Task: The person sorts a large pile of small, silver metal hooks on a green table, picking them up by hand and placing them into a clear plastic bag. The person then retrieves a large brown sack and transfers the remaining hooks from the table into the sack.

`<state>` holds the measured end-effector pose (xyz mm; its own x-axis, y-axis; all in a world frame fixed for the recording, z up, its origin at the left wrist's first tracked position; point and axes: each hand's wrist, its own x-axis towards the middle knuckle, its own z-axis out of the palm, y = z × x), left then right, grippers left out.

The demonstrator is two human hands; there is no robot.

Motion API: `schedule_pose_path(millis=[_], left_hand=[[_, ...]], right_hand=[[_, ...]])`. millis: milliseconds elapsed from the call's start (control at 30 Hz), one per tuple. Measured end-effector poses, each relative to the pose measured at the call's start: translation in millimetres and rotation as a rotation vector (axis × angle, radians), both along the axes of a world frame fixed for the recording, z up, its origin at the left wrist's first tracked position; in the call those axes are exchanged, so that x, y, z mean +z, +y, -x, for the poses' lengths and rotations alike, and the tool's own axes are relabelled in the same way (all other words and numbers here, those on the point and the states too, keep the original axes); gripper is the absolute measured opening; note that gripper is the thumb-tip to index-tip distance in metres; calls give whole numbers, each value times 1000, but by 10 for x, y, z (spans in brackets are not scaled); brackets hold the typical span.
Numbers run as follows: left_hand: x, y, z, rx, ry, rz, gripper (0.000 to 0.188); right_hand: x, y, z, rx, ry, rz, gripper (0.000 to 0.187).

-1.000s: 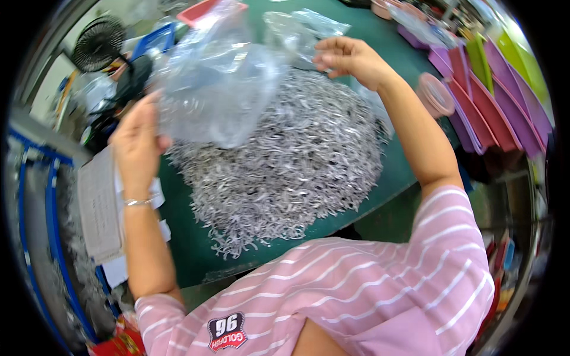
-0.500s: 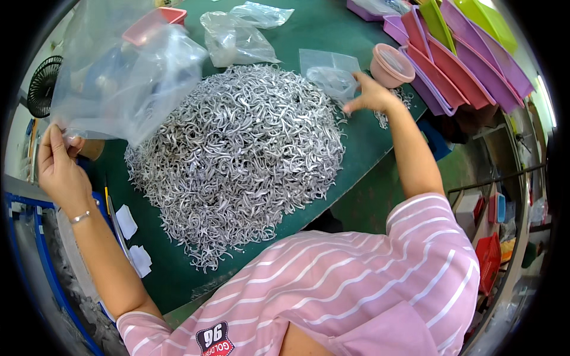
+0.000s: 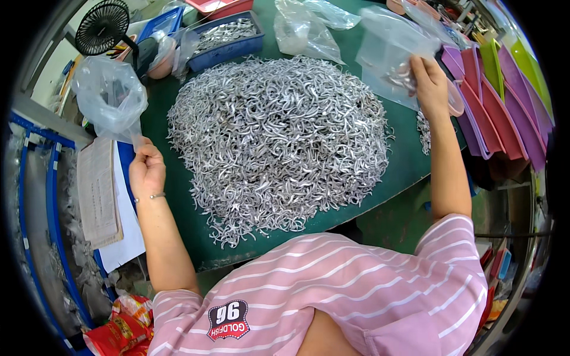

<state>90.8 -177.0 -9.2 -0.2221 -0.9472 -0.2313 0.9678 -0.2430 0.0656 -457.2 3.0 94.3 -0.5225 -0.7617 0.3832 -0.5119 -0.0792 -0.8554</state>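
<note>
The green table (image 3: 409, 159) bore a silvery heap (image 3: 279, 142), behind it a blue tray (image 3: 228, 52) of similar pieces. Rightward, the right hand (image 3: 432, 88) gripped a clear bag (image 3: 386, 34), silvery bits (image 3: 402, 77) seemingly inside; leftward, the left hand (image 3: 147, 169) pinched another bag (image 3: 111, 101).

Bright, even light glints off the silvery pile (image 3: 279, 142), with edges bending toward the blackened rim

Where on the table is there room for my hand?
Bare table shows between the pile and near right edge, and between pile and left hand. Crowded: far left, around the blue tub; far right, by stacked trays.
</note>
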Motion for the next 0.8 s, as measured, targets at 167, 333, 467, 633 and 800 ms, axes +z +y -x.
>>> schedule_pose_path(millis=[167,333,467,633,800], left_hand=[[-93,432,198,-43,75,-127,20],[-98,808,217,-52,82,-69,17],[-76,993,319,9,-122,0,17],[4,1133,498,-6,-329,128,20],[141,1250,659,-11,-809,164,18]], right_hand=[[598,-479,-743,231,1424,221,15],[511,-741,-1226,1019,1212,-18,20],[586,-941,-1047,549,270,-624,52],[169,-1066,-964,363,362,-862,41],[151,-1065,-1043,414,134,-610,20]])
